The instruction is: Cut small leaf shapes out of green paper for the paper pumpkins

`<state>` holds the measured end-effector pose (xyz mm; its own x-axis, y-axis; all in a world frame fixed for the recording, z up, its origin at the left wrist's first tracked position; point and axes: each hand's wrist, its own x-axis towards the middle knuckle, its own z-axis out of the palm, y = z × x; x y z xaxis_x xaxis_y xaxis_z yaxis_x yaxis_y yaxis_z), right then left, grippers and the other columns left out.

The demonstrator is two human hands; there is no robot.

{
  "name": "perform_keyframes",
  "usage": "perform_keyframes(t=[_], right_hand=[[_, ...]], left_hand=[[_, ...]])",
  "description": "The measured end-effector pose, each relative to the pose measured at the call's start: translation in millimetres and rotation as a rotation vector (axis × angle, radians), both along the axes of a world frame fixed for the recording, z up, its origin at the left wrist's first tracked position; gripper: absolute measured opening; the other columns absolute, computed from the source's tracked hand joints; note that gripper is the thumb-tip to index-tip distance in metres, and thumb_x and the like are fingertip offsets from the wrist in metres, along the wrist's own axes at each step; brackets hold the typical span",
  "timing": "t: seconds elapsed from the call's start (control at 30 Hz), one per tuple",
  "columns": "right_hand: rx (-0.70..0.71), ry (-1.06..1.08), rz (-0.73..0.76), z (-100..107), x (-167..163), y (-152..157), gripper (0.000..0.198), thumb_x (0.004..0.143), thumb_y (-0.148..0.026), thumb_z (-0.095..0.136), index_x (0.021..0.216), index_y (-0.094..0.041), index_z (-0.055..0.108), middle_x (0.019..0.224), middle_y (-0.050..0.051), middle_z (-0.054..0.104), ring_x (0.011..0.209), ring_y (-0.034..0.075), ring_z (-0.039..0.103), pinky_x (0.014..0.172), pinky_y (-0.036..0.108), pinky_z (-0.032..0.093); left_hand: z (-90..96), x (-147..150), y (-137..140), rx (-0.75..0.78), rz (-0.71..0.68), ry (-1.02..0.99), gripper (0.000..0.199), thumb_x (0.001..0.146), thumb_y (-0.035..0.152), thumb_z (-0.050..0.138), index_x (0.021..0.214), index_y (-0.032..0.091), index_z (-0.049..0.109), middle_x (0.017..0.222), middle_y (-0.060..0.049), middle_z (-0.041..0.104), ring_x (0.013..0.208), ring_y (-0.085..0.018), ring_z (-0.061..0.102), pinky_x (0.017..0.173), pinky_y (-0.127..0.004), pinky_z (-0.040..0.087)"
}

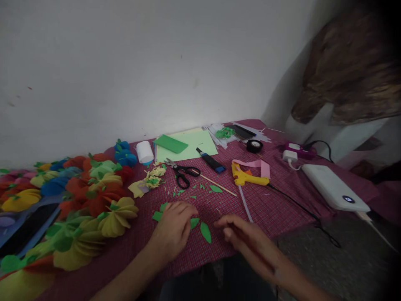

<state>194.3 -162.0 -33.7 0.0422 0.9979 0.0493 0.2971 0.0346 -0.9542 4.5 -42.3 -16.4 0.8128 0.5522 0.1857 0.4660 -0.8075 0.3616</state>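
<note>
My left hand [177,223] rests palm down on the checkered cloth, fingers loosely bent and lying over green paper cut pieces [157,215]. What is under its palm is hidden. Beside its thumb lies a green paper leaf [194,223], and a second leaf [206,232] sits between my two hands. My right hand [246,234] hovers at the table's front edge, thumb and fingers apart, with nothing visible in it. Beyond the hands are black-handled scissors [181,170], a thin wooden stick [217,184], another leaf [216,189] and small green scraps [193,197].
Colourful paper pumpkins [103,194] crowd the left side. Farther back lie a utility knife [211,161], pale green sheets [197,146], a white roll [144,151] and a tape measure [254,145]. A yellow glue gun [250,179] and white power bank [335,187], both with cords, occupy the right.
</note>
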Motion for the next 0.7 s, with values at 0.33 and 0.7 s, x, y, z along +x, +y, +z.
perform_keyframes(t=[0.33, 0.7], right_hand=[[-0.028, 0.280, -0.222, -16, -19, 28, 0.027, 0.088, -0.040, 0.048, 0.095, -0.018, 0.062, 0.074, 0.002, 0.064, 0.069, 0.015, 0.060, 0.066, 0.026, 0.048], [0.030, 0.023, -0.140, -16, -15, 36, 0.009, 0.084, -0.022, 0.049, 0.085, -0.019, 0.057, 0.076, 0.000, 0.059, 0.073, 0.016, 0.058, 0.067, 0.027, 0.047]], left_hand=[[-13.1, -27, -27, 0.003, -0.292, 0.221, 0.057, 0.084, 0.037, 0.054, 0.137, 0.026, 0.037, 0.143, -0.005, 0.040, 0.133, -0.031, 0.026, 0.107, -0.057, 0.015], [-13.1, -32, -24, -0.075, -0.316, 0.252, 0.066, 0.081, 0.054, 0.054, 0.139, 0.029, 0.034, 0.148, -0.008, 0.029, 0.135, -0.034, 0.020, 0.106, -0.059, 0.011]])
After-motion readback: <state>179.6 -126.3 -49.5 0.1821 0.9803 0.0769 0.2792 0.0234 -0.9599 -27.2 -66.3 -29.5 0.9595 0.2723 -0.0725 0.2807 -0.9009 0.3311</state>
